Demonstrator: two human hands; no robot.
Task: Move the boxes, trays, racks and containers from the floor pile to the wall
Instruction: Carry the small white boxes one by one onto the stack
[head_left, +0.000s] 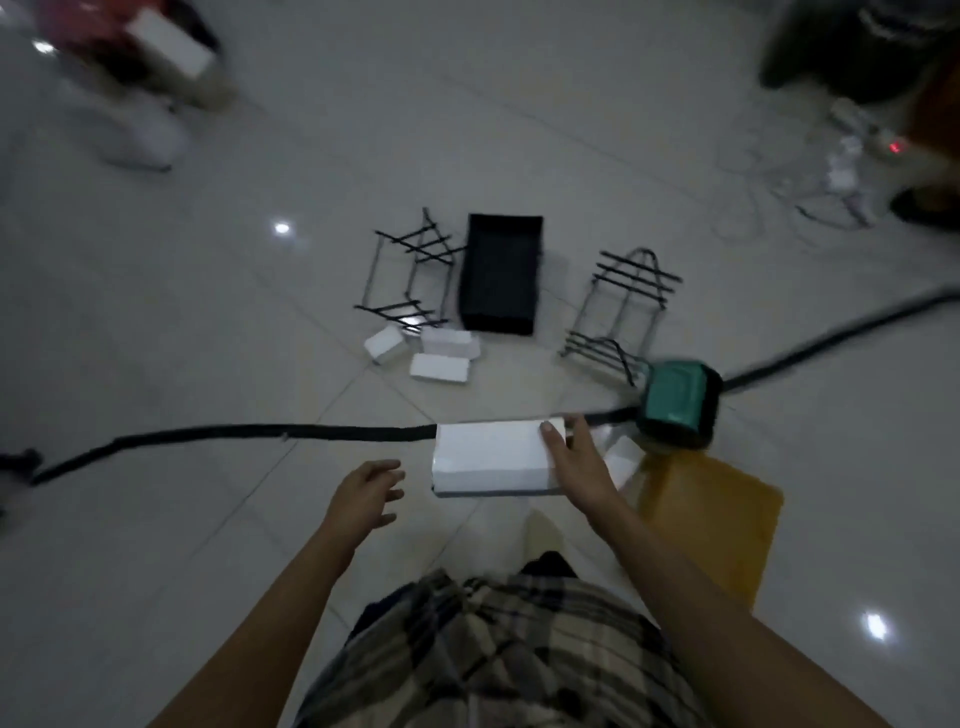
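Right hand (576, 462) grips the right end of a white box (491, 457), thumb on its top face; left hand (366, 493) hangs loose-fingered, holding nothing, just off the box's left edge
Held level above the tiled floor (208, 312), the box's far long edge lines up with a black cable (234, 434) crossing the floor from left to right. Beyond the cable the pile sits together: a black tray (501, 280) between a wire rack (410, 275) and a second wire rack (621, 306), with three small white boxes (439, 368) at the tray's near left corner. A green container (678, 402) lies tipped by the cable near the right hand, a yellow board (717, 519) flat beside it. Glossy tile spreads wide to the left of the pile
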